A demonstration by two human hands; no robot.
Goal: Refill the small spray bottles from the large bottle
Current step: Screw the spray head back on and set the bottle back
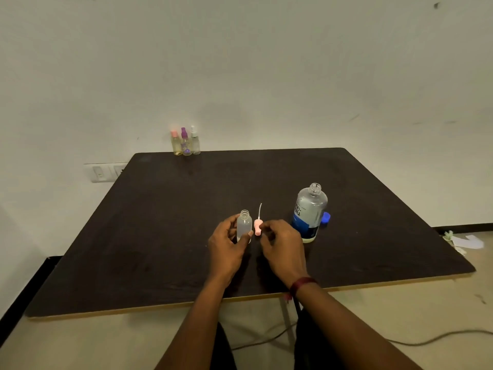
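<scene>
I have the small bottle (244, 225) upright and uncapped near the middle of the table (165, 236), my left hand (226, 248) curled round it. Just right of it, my right hand (281, 245) pinches the pink spray top (257, 227), with its thin tube pointing to the far side. Further right stands the large bottle (309, 213), open, with a blue cap (325, 217) just beside it. Three spray bottles (186, 142) cluster at the far edge.
</scene>
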